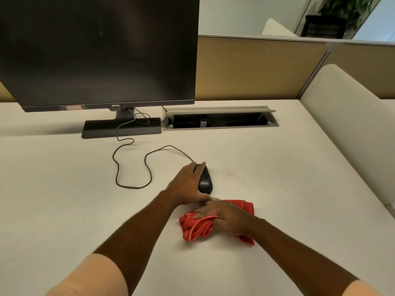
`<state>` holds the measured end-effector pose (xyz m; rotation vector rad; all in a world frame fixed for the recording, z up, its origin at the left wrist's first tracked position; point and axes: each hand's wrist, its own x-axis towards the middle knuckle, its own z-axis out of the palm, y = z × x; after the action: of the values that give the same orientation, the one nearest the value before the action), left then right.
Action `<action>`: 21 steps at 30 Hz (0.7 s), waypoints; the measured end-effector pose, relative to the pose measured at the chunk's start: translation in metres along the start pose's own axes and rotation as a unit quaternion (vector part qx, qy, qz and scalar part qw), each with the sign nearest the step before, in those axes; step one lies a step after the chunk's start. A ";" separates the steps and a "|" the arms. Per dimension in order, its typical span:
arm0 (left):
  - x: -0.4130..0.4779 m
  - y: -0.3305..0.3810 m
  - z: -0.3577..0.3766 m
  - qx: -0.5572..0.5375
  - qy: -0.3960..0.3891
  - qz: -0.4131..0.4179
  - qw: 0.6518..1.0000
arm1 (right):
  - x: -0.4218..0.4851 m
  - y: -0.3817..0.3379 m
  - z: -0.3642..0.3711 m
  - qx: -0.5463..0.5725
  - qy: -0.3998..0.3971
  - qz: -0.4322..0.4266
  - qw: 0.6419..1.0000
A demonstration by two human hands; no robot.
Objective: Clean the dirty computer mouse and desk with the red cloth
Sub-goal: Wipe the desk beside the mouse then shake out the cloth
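My left hand [188, 184] cups the black mouse [205, 180] on the desk [277, 189] while my right hand [226, 216], at 5 o'clock of it, clamps the bunched red cloth [198, 228].

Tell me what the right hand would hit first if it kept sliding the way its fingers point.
The right hand points left over the red cloth, toward the left hand, which it already seems to touch near the thumb; depth is unclear.

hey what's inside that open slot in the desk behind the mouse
The cable tray has its lid flipped up. Inside it is mostly dark; a pale strip and some dim fittings show, and a cable from the monitor stand reaches its left end. Anything deeper is hidden in shadow.
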<state>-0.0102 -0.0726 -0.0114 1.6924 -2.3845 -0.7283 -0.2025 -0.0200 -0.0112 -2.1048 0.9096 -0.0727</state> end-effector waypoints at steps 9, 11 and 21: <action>-0.018 -0.009 0.002 -0.097 0.009 -0.031 0.995 | -0.005 -0.015 0.005 -0.067 0.045 0.012 0.997; -0.027 -0.009 0.005 -0.091 0.016 -0.025 0.995 | -0.005 -0.019 0.004 -0.103 0.060 -0.002 0.993; -0.071 -0.004 0.033 -0.059 0.074 -0.053 0.994 | -0.014 -0.030 0.003 -0.152 0.076 0.040 0.985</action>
<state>0.0070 0.0018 -0.0296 1.7682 -2.1257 -0.7163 -0.1939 0.0031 0.0114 -2.3646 1.1570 -0.0563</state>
